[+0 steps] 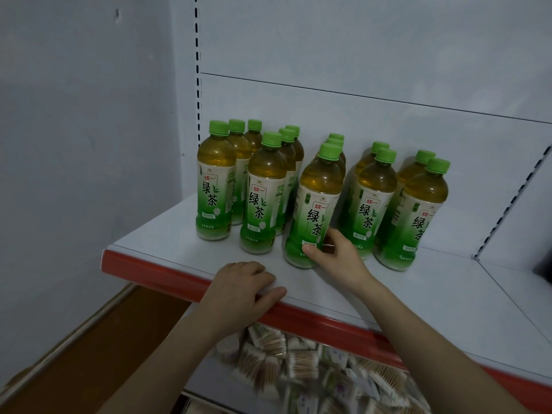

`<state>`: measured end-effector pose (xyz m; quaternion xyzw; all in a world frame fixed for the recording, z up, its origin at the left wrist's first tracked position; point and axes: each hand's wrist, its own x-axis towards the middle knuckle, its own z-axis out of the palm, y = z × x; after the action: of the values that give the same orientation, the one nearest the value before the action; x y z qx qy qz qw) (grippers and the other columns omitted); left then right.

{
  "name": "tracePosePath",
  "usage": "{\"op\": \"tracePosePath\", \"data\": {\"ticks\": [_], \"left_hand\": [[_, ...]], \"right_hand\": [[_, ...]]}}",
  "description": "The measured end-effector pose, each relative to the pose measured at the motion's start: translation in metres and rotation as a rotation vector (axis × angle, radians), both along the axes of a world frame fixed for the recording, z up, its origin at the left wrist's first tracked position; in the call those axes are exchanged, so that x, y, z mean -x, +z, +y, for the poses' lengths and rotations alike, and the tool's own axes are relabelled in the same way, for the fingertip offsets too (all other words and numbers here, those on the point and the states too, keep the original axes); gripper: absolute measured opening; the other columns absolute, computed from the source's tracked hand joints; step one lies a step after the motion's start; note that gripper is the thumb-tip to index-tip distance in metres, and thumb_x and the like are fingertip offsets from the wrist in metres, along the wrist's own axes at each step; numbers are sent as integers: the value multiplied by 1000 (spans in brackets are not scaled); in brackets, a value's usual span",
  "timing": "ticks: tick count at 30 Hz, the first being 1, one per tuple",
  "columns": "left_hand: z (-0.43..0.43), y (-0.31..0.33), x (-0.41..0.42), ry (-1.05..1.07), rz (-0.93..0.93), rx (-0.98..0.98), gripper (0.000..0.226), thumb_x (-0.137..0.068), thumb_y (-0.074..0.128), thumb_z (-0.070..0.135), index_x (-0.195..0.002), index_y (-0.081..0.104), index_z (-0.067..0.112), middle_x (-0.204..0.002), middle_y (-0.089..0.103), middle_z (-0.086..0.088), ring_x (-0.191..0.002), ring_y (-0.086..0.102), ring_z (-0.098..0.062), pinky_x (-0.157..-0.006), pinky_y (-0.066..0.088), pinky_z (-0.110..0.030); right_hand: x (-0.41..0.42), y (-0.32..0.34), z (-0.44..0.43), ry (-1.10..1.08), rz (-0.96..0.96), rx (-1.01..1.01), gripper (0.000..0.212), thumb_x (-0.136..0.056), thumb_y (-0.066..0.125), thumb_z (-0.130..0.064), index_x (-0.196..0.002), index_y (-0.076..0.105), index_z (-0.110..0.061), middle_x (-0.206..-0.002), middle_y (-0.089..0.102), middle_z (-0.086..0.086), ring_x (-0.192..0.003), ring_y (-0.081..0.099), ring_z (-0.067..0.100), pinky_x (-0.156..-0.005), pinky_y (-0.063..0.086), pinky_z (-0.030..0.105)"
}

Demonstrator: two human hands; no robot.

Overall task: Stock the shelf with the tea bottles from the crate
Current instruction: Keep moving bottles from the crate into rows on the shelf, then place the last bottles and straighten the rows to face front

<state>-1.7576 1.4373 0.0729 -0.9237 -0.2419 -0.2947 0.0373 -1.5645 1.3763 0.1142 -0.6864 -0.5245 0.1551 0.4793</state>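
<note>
Head camera looks down at a white shelf (167, 246) with a red front edge. Green tea bottles (270, 180) stand on it in five short rows that run front to back. Every one has a green cap and brown tea inside. The crate is not in view.

At about 6 o'clock from the middle row, the right hand (334, 255) is on the front middle bottle (313, 210). The thumb and fingers are curled round its low part, so this hand has hold of it. The bottle leans a little to the right at the top.

The left hand (245, 285) is at about 7 o'clock from that bottle. It lies on the shelf by the red edge, fingers bent, with nothing in it.

The step looks like setting this bottle in its place. To do it well, stand it up straight first, then slide it gently so it lines up with the other front bottles. Keep the label facing out. Do not bump the bottles on each side, as they could tip. Let go only when it stands flat.

Below the shelf, at 6 o'clock, is a heap of small packs (298, 363).
</note>
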Motion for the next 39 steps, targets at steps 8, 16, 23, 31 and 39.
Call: {"op": "tracePosePath", "data": {"ticks": [8,16,23,31,39], "left_hand": [[-2,0,1,7,17,-21,66,-92,19,58,-88,74,21,-86,72,1,-76,68,-15,-71,55,-30],[-28,4,8,178,58,-81,71,-95,10,52,-100,70,15,-102,71,-9,-99,67,-25,-85,48,-52],[-72,-8,48,294,-35,-73,49,-90,39,45,-100,71,9,-102,70,-12,-98,66,-28,-88,49,-42],[-122,-58,161,682,98,178,57,-89,28,53,-101,70,16,-102,71,-8,-99,67,-25,-82,52,-46],[-210,-151,308,1064,184,441,47,-84,43,45,-101,71,10,-97,72,-12,-95,68,-29,-77,54,-46]], "right_hand": [[2,6,-5,49,6,17,38,-85,64,-19,-121,51,-13,-105,55,-9,-90,53,0,-62,40,-5],[-10,30,-40,62,-563,202,47,-89,54,-39,-127,49,-12,-128,56,4,-113,52,17,-77,35,19],[41,43,-40,248,-713,78,60,-88,50,-47,-137,40,-14,-140,46,3,-128,41,17,-102,33,28],[174,-9,5,614,-705,68,58,-88,53,-40,-138,37,-14,-140,44,6,-128,38,19,-100,29,25],[321,-131,5,952,-673,336,63,-91,47,-43,-144,25,-14,-149,31,5,-138,26,19,-109,25,31]]}}
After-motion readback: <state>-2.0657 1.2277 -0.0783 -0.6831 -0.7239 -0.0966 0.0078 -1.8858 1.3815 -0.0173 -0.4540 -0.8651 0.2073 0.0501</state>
